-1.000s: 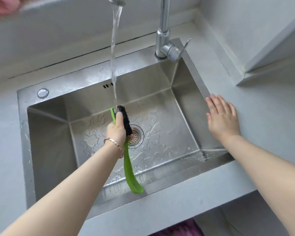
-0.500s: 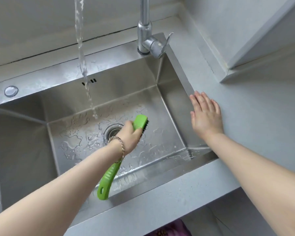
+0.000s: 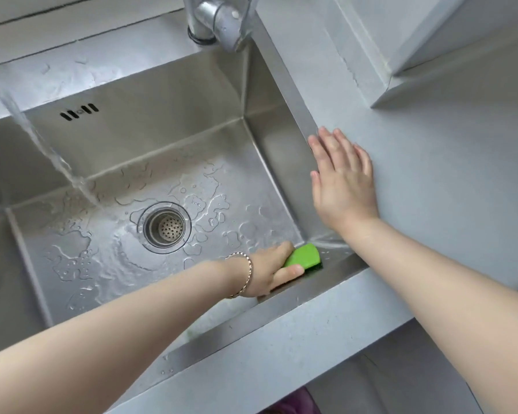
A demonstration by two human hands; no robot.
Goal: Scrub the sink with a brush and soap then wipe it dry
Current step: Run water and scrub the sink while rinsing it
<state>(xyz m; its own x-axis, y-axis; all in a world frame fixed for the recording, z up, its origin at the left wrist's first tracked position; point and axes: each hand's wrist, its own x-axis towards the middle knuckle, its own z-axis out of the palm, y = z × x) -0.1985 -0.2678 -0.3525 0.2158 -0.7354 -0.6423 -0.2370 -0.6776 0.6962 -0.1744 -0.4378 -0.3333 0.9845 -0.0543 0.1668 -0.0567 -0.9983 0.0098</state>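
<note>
Fingers (image 3: 283, 248) and thumb of the left hand (image 3: 266, 273) clamp the green plastic scrubbing brush (image 3: 304, 256), now pushed into the near right corner of the stainless-steel sink (image 3: 162, 124) — a moment ago it was mid-basin, so scrubbing has reached the edges. Its head points right, long axis running back under the palm, handle hidden. The right hand (image 3: 344, 180) lies flat on the grey counter (image 3: 446, 189), fingers straight.
</note>
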